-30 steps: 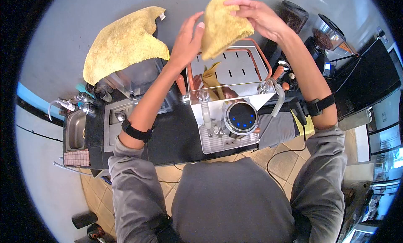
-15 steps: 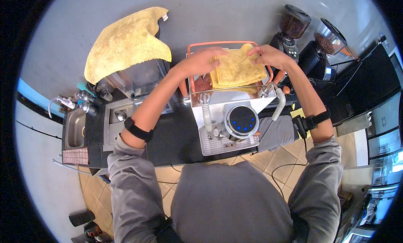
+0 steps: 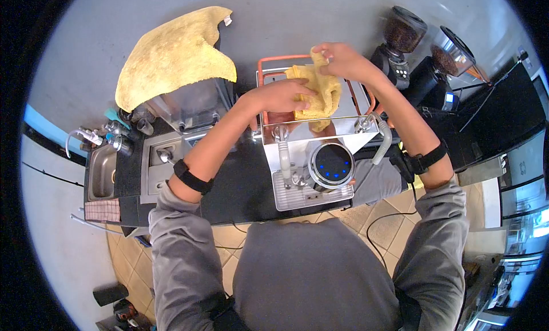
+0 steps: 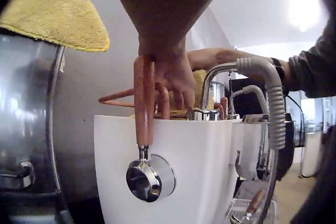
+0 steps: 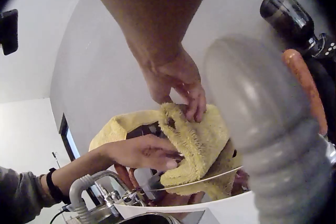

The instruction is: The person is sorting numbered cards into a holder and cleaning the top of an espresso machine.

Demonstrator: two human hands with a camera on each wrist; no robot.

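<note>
A yellow microfiber cloth [image 3: 324, 96], bunched in a fold, lies on the slotted top of the white espresso machine [image 3: 349, 136]. My right hand [image 3: 347, 63] pinches its far edge and holds that part raised. Flat on the near left part of the cloth lies my left hand [image 3: 286, 95], fingers stretched across it. The right wrist view shows the left hand's [image 5: 142, 153] fingertips at the cloth's fold, partly hidden by it. From the left wrist view, the left hand [image 4: 176, 79] points down behind a wooden-handled steam knob [image 4: 144, 106].
A copper-coloured rail [image 3: 280, 58] rims the machine top. Steam wands [image 3: 384, 142] stand at its front. Another yellow cloth [image 3: 171, 56] drapes over a clear-sided appliance at left. Two coffee grinders [image 3: 403, 30] stand at right; a sink [image 3: 103, 173] is far left.
The cloth came down from the air onto the machine top, where it lay folded flat. Now the right hand has lifted its right side up and leftward, while the left hand stays on it.
</note>
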